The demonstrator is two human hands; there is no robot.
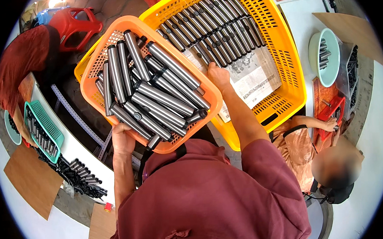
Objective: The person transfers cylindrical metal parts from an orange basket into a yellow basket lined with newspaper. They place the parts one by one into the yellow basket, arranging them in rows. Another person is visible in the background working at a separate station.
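My left hand grips the near-left rim of an orange plastic basket, which is tilted and heaped with loose metal tubes with black ends. The basket overlaps the left side of a large yellow crate. Inside that crate, metal tubes lie side by side in two neat rows above printed paper. My right hand reaches into the crate, its fingers closed at the near end of a tube in the lower row. Its fingertips are partly hidden.
On the right, a co-worker handles items at a red tray, near a pale green bowl of tubes. Another person on the left reaches toward a green basket. A red stool stands at the upper left.
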